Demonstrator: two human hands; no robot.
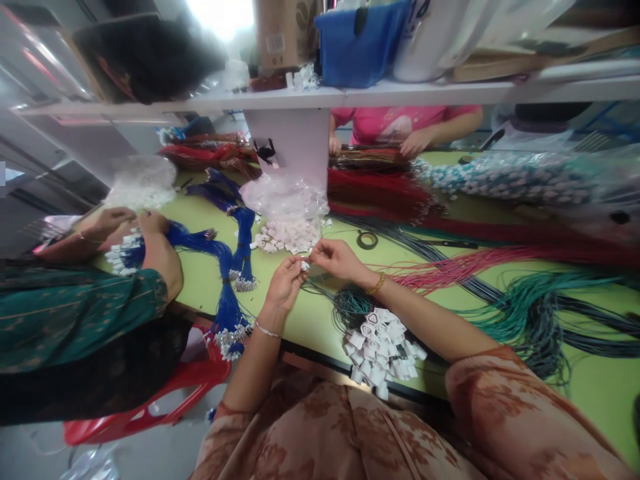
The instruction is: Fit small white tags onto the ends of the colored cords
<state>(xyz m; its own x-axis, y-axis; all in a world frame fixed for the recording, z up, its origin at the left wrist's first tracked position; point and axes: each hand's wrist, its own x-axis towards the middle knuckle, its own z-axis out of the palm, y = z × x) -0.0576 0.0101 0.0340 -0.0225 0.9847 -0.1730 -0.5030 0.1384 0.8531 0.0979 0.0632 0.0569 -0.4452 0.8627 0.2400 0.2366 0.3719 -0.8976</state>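
My left hand (284,285) pinches a small white plastic connector housing (305,266) between thumb and fingers. Close against it, my right hand (341,260) is closed in a pinch; what its fingertips hold is too small to make out. Thin dark wires (320,291) run below the hands toward a coiled green and black bundle (353,307). At the table's front edge lies a heap of white connectors (383,347) joined to that bundle. Just beyond my hands is a pile of loose white housings (290,235) beside a clear plastic bag (283,197).
Pink wires (450,270), green wires (540,293) and red wires (380,193) spread over the table's right half. A tape roll (367,240) lies ahead. Blue wire bundles (220,257) are at left, near a co-worker's arm (163,263). A shelf (300,99) crosses above.
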